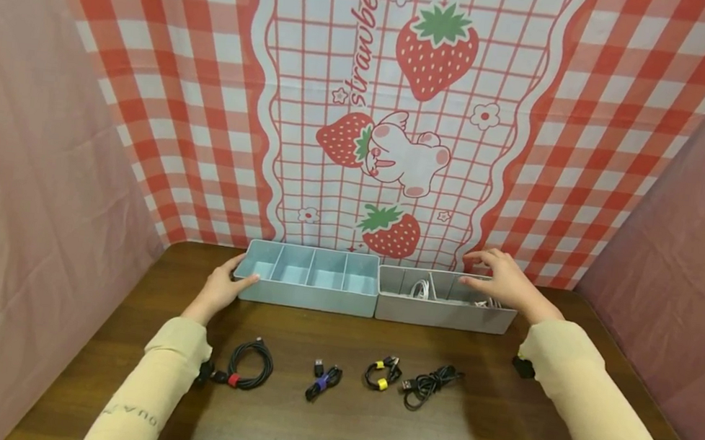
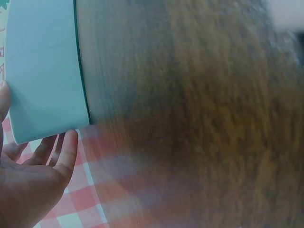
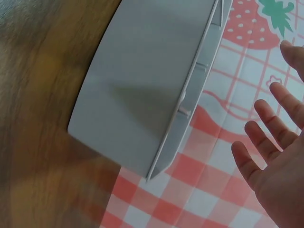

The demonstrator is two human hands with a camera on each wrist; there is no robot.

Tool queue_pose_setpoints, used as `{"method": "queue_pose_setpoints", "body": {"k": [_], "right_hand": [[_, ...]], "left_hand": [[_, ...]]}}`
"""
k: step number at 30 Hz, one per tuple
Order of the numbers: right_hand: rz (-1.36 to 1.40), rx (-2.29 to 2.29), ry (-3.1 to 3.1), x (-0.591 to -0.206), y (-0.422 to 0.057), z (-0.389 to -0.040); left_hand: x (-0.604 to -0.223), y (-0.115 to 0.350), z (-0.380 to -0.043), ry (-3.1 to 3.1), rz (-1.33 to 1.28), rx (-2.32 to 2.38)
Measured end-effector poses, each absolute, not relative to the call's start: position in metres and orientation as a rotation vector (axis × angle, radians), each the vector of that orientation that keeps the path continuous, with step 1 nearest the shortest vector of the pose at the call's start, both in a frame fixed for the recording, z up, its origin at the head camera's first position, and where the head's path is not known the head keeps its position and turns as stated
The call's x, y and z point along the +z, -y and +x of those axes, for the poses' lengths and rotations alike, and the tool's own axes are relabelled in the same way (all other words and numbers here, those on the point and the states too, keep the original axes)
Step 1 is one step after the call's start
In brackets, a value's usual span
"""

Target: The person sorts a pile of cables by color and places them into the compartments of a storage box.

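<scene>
A light blue divided box (image 1: pixel 307 298) stands against the back cloth, end to end with a grey divided box (image 1: pixel 442 315). At the blue box's left end is my left hand (image 1: pixel 217 288); in the left wrist view its fingers (image 2: pixel 69 149) reach along the end wall, fairly straight. The blue box's compartments look bare inside. Above the grey box's right part hovers my right hand (image 1: pixel 505 284), fingers spread, holding nothing. The right wrist view shows it apart from the rim. A white cable (image 1: pixel 421 289) lies inside the grey box; other contents at its right are partly hidden.
Several black cables lie in a row on the wooden table: one coiled with a red tie (image 1: pixel 251 364), one with a purple tie (image 1: pixel 324 381), one with yellow ties (image 1: pixel 382 383), and a loosely bundled one (image 1: pixel 431 385). A checked strawberry cloth (image 1: pixel 461 181) hangs behind.
</scene>
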State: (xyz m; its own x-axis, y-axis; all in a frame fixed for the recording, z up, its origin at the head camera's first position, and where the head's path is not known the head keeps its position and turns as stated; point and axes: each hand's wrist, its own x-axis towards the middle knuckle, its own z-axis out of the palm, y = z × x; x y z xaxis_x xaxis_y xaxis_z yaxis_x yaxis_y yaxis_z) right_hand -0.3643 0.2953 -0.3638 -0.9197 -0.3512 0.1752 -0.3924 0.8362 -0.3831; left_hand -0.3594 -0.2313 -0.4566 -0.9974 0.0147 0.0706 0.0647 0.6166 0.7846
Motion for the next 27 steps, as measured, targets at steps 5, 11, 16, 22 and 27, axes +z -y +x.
{"method": "queue_pose_setpoints", "body": {"k": [5, 11, 16, 22, 27], "right_hand": [[0.564, 0.636, 2.897, -0.367, -0.306, -0.36], [0.507, 0.692, 2.873, -0.375, -0.321, -0.353], [0.473, 0.709, 2.828, -0.386, -0.334, -0.347], [0.395, 0.751, 2.757, -0.4, -0.346, -0.342], [0.373, 0.782, 2.678, -0.411, -0.352, -0.341]], "left_hand": [[-0.455, 0.231, -0.36, 2.771, -0.065, -1.347], [-0.455, 0.229, -0.36, 2.778, -0.057, -1.345], [-0.455, 0.229, -0.361, 2.777, -0.056, -1.348], [-0.457, 0.23, -0.361, 2.776, -0.065, -1.354], [-0.459, 0.231, -0.361, 2.771, -0.061, -1.366]]}}
